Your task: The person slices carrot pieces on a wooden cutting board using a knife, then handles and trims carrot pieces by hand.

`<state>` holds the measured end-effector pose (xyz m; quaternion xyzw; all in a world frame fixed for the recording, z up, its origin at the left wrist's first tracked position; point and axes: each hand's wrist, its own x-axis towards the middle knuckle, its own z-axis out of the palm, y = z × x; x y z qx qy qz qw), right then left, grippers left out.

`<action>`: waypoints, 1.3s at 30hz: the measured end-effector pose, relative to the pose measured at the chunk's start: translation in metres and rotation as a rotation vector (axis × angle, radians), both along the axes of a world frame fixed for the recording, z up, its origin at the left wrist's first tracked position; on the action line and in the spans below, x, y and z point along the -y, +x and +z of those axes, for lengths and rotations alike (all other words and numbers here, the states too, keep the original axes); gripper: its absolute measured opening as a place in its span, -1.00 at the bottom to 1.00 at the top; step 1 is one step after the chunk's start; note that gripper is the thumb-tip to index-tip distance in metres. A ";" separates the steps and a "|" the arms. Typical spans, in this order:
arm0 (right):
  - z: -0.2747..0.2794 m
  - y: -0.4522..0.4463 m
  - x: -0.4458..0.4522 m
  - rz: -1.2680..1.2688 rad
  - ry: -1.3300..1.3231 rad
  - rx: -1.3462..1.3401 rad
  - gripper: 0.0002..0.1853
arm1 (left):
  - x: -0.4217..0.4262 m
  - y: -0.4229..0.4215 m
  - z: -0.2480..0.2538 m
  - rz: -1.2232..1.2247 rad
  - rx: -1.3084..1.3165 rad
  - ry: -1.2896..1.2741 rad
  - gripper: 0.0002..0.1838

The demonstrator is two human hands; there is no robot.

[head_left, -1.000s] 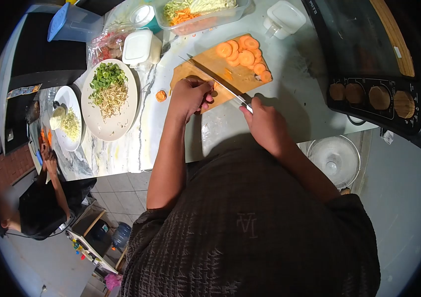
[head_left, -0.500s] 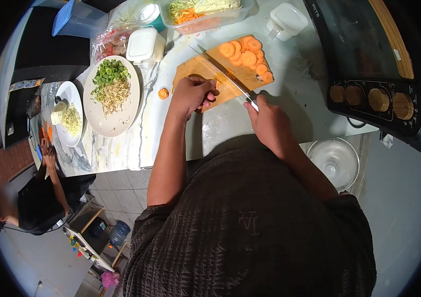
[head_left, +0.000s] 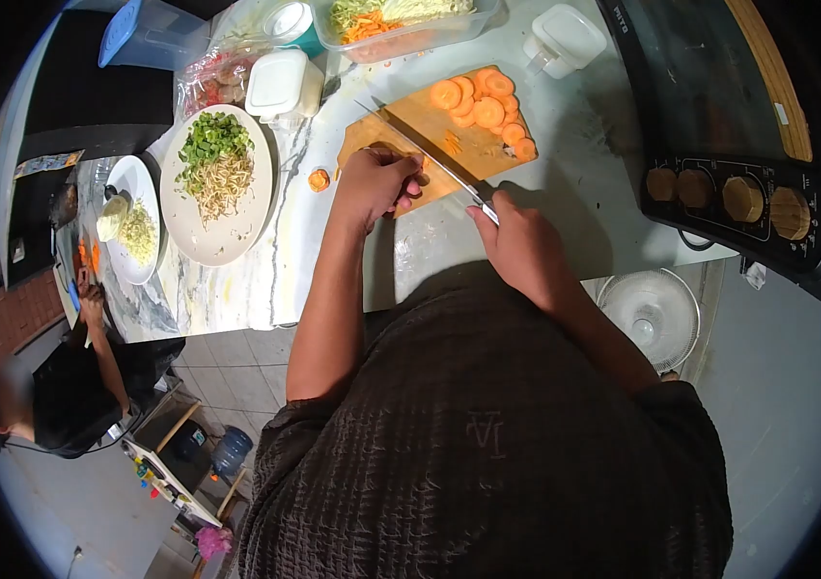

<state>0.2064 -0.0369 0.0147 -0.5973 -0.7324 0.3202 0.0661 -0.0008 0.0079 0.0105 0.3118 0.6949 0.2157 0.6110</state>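
My right hand (head_left: 523, 241) grips a kitchen knife (head_left: 425, 147) by its handle, the long blade slanting up and left across the wooden cutting board (head_left: 497, 166). Close by the blade, my left hand (head_left: 378, 185) rests at the board's left part with fingers curled. A bit of orange carrot shows at its fingertips; the rest is hidden under the hand. Thin carrot strips (head_left: 451, 144) lie just right of the blade. Round carrot slices (head_left: 487, 113) are heaped at the board's far right corner. A carrot end (head_left: 319, 180) sits on the counter left of my left hand.
Left stands an oval plate (head_left: 227, 241) of chopped greens and sprouts. A clear tub (head_left: 410, 43) of cut vegetables and lidded white containers (head_left: 278, 85) are behind. A black oven (head_left: 719, 145) is at right. At far left, another person's hands (head_left: 90, 301) work near carrots.
The knife has shifted slightly left and toward me, and the carrot strips now show more clearly on its right. My left hand has hardly moved.
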 end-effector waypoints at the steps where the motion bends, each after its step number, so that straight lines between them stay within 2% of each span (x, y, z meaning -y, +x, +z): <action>1: 0.000 -0.001 0.000 0.002 -0.001 0.000 -0.61 | 0.000 0.000 0.000 0.001 0.003 0.000 -0.75; 19: 0.002 -0.011 0.004 -0.045 -0.070 0.004 -0.60 | 0.000 -0.003 -0.004 0.021 0.049 0.003 -0.75; 39: 0.000 -0.008 0.003 -0.039 -0.024 -0.006 -0.61 | 0.000 -0.002 -0.003 0.027 0.042 0.002 -0.73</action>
